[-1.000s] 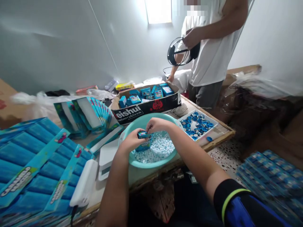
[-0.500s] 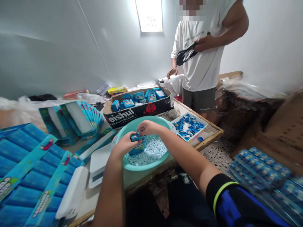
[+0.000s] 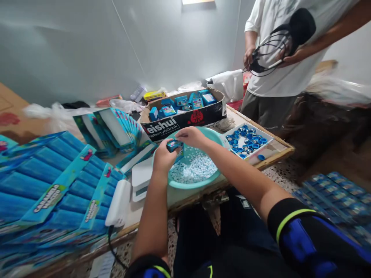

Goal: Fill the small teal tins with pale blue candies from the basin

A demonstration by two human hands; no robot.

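My left hand (image 3: pixel 163 157) is closed around a small blue printed box (image 3: pixel 174 145), held upright over the turquoise basin (image 3: pixel 199 186). Just above and beside the box's top, my right hand (image 3: pixel 189 136) has its fingers drawn together. What they hold, if anything, is too small to make out. Beneath both hands, many small pale blue and white pellets (image 3: pixel 194 170), like candies, lie in the basin. Part of the box's printed front is covered by my left fingers.
Behind the basin stands a black carton (image 3: pixel 185 122) of small blue boxes. A white tray (image 3: pixel 271 137) of blue caps is at right. A white scale (image 3: pixel 140 173) and stacked blue printed packaging (image 3: pixel 58 181) are at left. A co-worker (image 3: pixel 290 58) stands beyond, holding a dark cabled object.
My view has shifted, so the table sits further right and higher. The small box stays in my left hand. The co-worker appears nearer, with both hands on the cabled object.
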